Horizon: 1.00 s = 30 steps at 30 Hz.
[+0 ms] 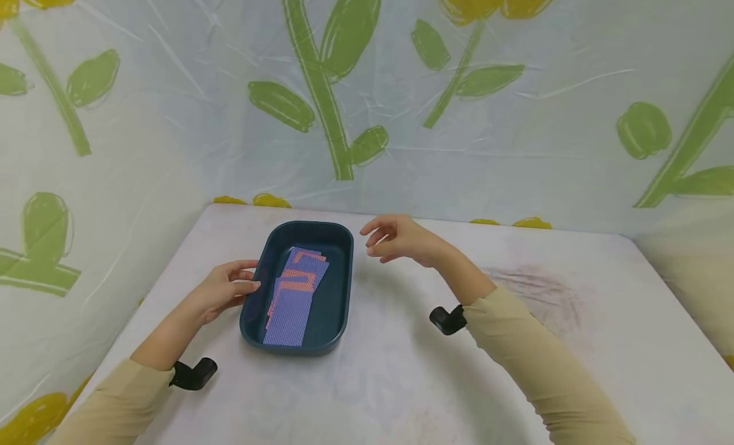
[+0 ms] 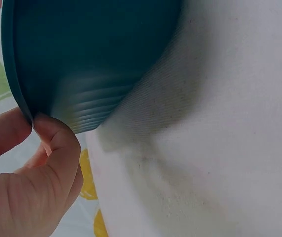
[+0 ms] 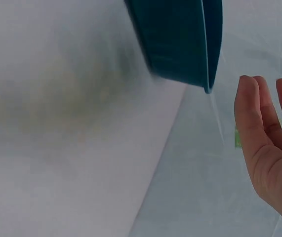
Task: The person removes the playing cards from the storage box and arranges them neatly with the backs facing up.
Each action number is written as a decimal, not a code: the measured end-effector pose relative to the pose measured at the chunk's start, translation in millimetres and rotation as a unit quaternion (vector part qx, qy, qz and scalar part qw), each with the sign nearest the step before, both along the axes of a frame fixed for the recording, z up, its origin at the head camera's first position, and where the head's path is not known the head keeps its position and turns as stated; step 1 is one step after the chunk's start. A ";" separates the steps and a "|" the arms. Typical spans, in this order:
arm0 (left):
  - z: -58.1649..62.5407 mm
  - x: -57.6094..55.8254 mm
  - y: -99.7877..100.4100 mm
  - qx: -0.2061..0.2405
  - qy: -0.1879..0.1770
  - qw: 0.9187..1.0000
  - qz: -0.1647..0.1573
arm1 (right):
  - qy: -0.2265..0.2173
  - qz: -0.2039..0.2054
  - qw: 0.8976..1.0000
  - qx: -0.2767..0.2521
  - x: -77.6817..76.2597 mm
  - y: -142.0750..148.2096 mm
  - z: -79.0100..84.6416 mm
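Observation:
A dark teal rectangular tray (image 1: 334, 308) stands on the table in the head view. Inside it lie overlapping flat pieces (image 1: 289, 314) with a fine purple pattern and orange-pink patches. At the tray's left side, my left hand (image 1: 220, 289) grips the rim. The left wrist view shows the thumb and fingers pinching the tray's edge (image 2: 16, 74). My right hand (image 1: 401, 240) hovers just off the far right corner with fingers loosely bent and nothing in them. In the right wrist view, a gap separates its fingertips (image 3: 248, 86) from the tray's wall (image 3: 175, 44).
The white table (image 1: 395, 375) has a dark smudge (image 1: 539, 292) on its right part. Behind and to the left rises a pale sheet (image 1: 189, 101) printed with green stems and yellow flowers. Each wrist carries a black camera (image 1: 195, 373).

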<state>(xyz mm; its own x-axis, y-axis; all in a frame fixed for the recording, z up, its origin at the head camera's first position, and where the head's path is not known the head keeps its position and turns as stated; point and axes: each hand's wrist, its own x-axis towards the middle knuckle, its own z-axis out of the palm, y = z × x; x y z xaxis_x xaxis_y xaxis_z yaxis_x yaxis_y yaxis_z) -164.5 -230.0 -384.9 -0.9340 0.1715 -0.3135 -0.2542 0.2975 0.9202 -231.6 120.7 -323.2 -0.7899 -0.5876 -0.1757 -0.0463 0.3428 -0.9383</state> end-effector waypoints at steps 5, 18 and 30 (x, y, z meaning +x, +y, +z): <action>1.7 -2.0 1.6 -0.012 -0.005 1.000 0.003 | -0.014 0.014 1.000 0.001 0.2 -29.7 -8.1; 2.8 -2.9 0.7 -0.010 -0.006 1.000 0.007 | -0.030 0.049 0.998 0.016 1.5 -88.8 -15.0; 5.7 -2.7 2.4 -0.014 -0.013 1.000 0.012 | -0.060 0.054 0.995 0.059 -0.1 -126.7 -11.4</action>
<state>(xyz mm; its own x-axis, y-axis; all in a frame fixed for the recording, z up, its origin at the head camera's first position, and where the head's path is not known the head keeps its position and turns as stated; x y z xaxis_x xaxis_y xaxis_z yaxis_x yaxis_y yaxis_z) -167.2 -227.7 -379.2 -0.9291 0.1399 -0.3424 -0.2857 0.3164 0.9046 -231.7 -6.1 -334.6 -0.6926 -0.6373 -0.3378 0.0215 0.4498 -0.8929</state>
